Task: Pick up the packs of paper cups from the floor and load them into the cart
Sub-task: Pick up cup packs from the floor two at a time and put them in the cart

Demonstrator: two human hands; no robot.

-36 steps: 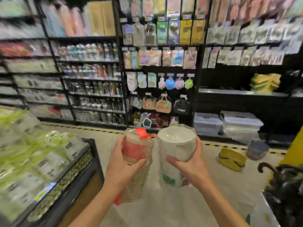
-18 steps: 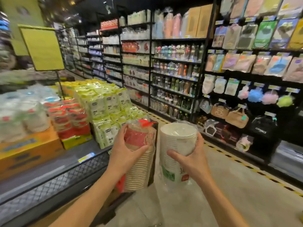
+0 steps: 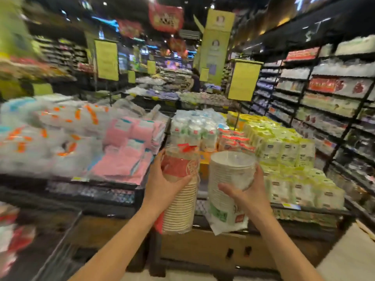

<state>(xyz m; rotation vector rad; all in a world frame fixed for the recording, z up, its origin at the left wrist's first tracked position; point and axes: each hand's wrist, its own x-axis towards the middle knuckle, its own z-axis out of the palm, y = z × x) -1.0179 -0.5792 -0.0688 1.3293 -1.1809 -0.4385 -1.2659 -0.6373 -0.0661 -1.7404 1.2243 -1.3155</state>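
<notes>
My left hand (image 3: 162,184) grips a pack of red-and-tan paper cups (image 3: 180,201) wrapped in clear plastic with a red tie on top. My right hand (image 3: 246,196) holds a pack of white paper cups (image 3: 229,179) with a green and red label low on the wrap. Both packs are upright at chest height, side by side, in front of a display table. At the lower left, a dark wire cart (image 3: 56,246) shows, blurred, with red-and-white packs (image 3: 12,238) at its left edge.
A low wooden display table (image 3: 203,248) stands straight ahead, piled with pink packs (image 3: 129,151), cup packs (image 3: 194,130) and yellow-green packs (image 3: 284,151). Black shelving (image 3: 334,110) runs along the right. Pale floor (image 3: 349,256) shows at the lower right.
The view has swung left from the wall shelves to the display table and store aisle. Both hands keep the same hold on the two cup packs. The cart has come into view at the lower left.
</notes>
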